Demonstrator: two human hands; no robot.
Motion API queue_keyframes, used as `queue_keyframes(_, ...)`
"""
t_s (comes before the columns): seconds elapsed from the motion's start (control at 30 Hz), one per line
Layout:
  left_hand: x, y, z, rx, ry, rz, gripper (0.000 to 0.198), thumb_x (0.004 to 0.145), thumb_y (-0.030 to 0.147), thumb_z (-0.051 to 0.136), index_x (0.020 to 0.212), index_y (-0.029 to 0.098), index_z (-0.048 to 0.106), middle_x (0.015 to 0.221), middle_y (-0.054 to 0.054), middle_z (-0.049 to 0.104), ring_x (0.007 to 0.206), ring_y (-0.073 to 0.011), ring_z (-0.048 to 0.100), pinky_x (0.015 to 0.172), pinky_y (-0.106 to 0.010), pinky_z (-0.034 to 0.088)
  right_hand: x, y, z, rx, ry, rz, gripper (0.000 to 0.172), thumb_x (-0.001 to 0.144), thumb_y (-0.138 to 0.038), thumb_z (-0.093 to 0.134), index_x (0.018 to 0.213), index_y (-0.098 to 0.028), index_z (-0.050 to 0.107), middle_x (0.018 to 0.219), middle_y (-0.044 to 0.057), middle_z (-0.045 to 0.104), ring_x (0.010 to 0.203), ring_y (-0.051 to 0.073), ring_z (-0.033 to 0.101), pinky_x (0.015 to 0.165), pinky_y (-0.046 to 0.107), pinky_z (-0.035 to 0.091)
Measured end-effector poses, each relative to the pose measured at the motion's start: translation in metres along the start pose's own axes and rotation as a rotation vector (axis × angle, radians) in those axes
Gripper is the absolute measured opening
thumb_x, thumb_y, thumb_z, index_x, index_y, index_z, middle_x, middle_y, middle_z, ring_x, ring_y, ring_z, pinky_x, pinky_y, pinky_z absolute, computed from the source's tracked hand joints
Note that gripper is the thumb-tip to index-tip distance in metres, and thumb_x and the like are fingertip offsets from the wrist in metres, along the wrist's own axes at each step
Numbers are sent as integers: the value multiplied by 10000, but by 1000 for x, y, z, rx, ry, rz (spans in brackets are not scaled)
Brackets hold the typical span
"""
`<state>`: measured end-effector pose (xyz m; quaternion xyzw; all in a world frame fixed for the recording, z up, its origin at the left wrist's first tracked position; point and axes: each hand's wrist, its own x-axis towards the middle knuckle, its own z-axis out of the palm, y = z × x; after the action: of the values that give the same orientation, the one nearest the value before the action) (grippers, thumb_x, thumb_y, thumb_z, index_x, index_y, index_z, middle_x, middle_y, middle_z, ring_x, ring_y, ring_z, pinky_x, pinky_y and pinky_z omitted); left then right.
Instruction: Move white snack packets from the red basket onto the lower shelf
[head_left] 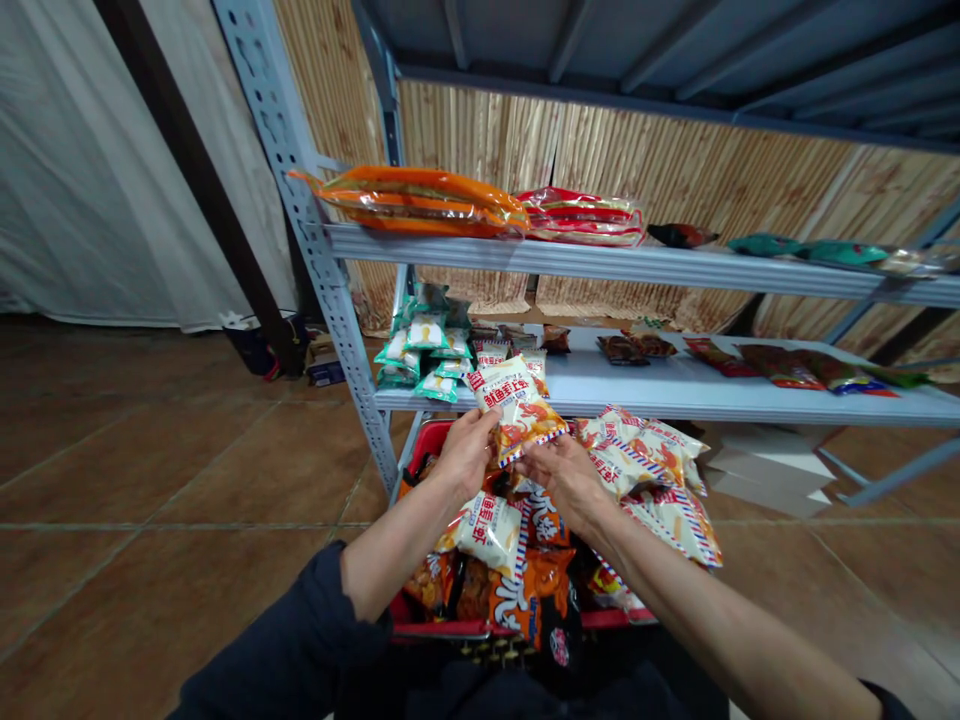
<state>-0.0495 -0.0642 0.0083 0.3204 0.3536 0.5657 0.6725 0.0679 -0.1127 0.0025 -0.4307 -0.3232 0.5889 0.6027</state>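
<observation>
Left hand (465,452) and right hand (564,478) each pinch the lower edge of one white-and-orange snack packet (517,405), fingers closed on it. The packet is tilted, just above the red basket (439,628). Heaped packets (487,530) fill the basket. Beyond the basket, a grey shelf (675,395) carries green packets (420,352).

I count one snack packet (517,408) between my left grip (466,452) and right grip (564,478), one red basket (442,629), and two loaded shelves (675,265).
</observation>
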Motion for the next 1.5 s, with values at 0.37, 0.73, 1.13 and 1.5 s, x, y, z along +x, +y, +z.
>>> queue_keyframes(0.37,-5,-6,51,156,36,-17,180,666,228,654,803,145,571,699,-42,664,577,-135,609,560,-248,481,1,-4,-33,238,-13,44,369,535,-174,771,781,-188,496,722,-34,622,663,91,593,673,252,532)
queue_keyframes(0.73,0,-24,67,197,103,-26,62,711,174,592,752,136,562,655,-46,652,554,-135,608,544,-249,481,2,-10,-55,218,-12,38,318,552,-183,751,719,-191,481,675,-61,563,622,71,556,657,243,525)
queue_keyframes(1.13,2,-21,44,102,8,-54,88,705,160,590,792,151,582,714,-49,673,597,-148,622,601,-268,499,0,-13,-55,216,37,-33,288,636,-297,705,868,-222,552,862,-21,613,684,96,578,665,250,511)
queue_keyframes(1.5,-2,-15,41,85,0,-86,125,714,139,590,831,165,624,839,-61,690,685,-163,639,659,-283,505,10,-12,-65,113,71,-71,305,627,-301,708,896,-191,615,893,16,647,729,99,583,643,209,476)
